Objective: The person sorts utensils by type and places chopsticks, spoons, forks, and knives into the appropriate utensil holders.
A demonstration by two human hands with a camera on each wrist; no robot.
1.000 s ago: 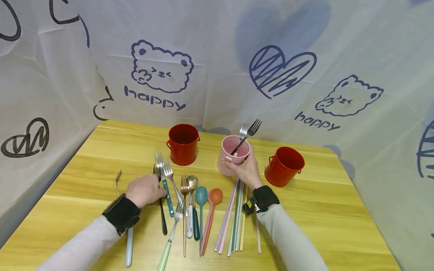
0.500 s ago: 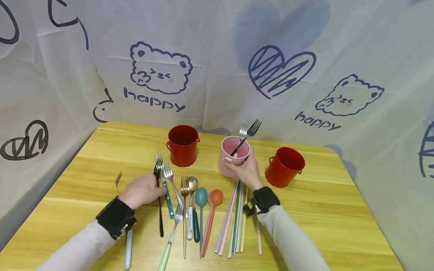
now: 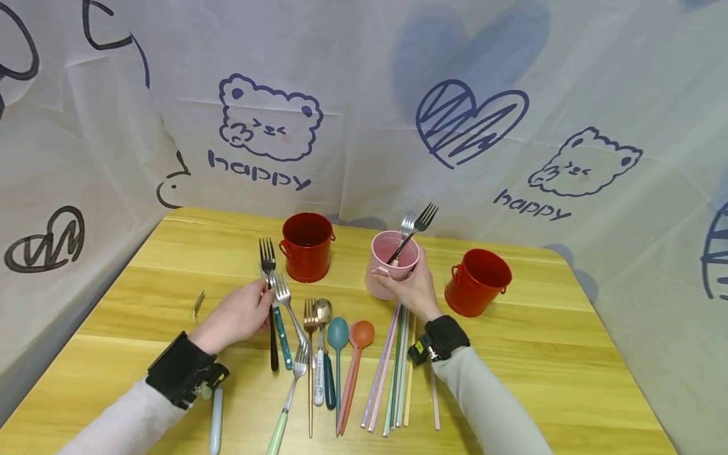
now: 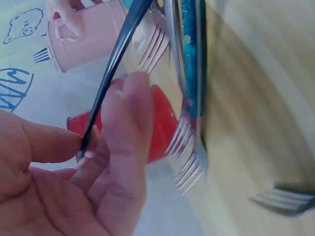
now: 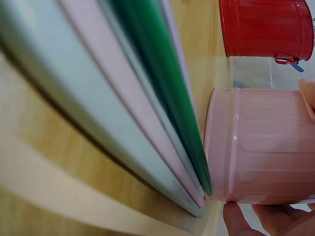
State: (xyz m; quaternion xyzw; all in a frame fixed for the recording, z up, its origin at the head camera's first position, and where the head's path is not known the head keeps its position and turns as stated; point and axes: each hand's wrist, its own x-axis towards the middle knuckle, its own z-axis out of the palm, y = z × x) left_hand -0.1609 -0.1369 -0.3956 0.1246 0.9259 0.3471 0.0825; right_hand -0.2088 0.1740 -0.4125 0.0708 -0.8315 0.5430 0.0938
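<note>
Between thumb and fingers, my left hand [image 3: 241,313] pinches a black fork [image 3: 273,347], its tines pointing to the back of the table; the left wrist view shows its dark handle [image 4: 113,64] slanting past the fingers. Close beside it lie a teal-handled fork [image 3: 282,341] and a silver fork [image 3: 292,313]. My right hand [image 3: 416,289] grips the pink bucket [image 3: 376,278] by its side. Inside the bucket lean another black fork [image 3: 425,218] and a silver-tined fork [image 3: 407,222], tines up. The right wrist view shows the pink bucket's ribbed wall [image 5: 266,142] and a few fingertips.
Red buckets stand left [image 3: 307,253] and right [image 3: 476,284] of the pink one. In front lie a copper fork [image 3: 310,373], a gold spoon [image 3: 323,309], teal [image 3: 338,335] and orange [image 3: 361,333] spoons, several chopsticks [image 3: 392,379], and a green-handled fork [image 3: 279,430]. A blue-handled utensil [image 3: 216,420] is partly hidden by my left wrist.
My left hand has drawn the black fork toward me, then carried it away toward the back, beside the left red bucket. The right hand and pink bucket have stayed still.
</note>
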